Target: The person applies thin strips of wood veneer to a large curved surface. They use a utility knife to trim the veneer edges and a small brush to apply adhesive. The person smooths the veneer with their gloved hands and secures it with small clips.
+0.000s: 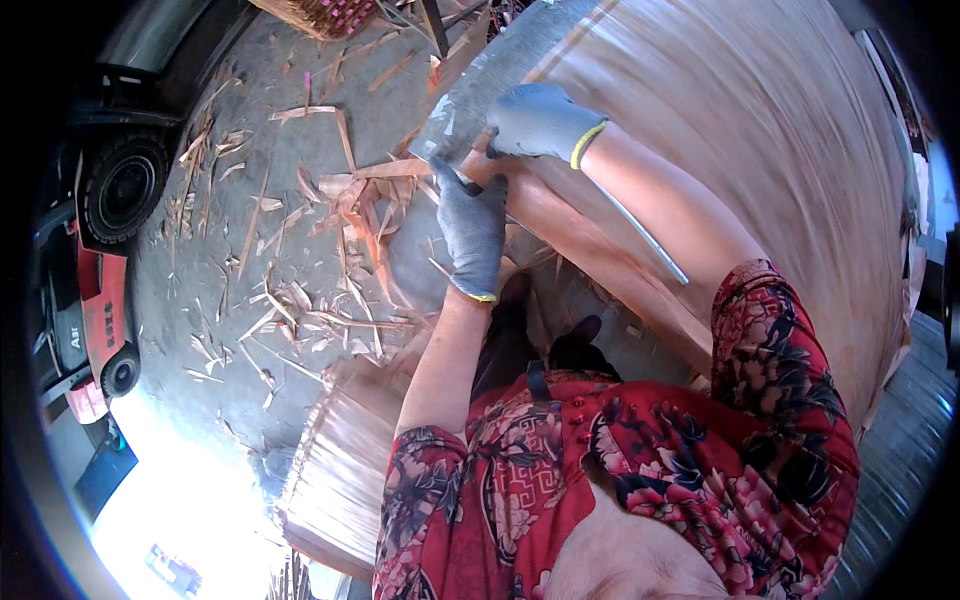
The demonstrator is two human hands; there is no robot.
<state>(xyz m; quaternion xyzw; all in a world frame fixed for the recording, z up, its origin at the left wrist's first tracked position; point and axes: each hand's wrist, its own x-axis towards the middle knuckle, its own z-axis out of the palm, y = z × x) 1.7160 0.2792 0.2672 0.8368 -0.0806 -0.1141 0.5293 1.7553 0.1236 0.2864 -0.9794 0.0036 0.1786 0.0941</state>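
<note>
My left hand, in a grey glove with a yellow-edged cuff, closes around the edge of a reddish wood veneer sheet at the near corner of a large stack. Just right of it, my gloved right hand is closed on the same corner, its fingertips partly hidden under the palm. The sheet's edge bends down from my hands toward the lower right. Beneath my right forearm a thin pale rod or straight edge lies along the stack of veneer. A grey strip borders the stack's left end.
Veneer scraps litter the concrete floor to the left. A second veneer stack stands near my left side. A red vehicle with black tyres is at the far left. A woven basket sits at the top.
</note>
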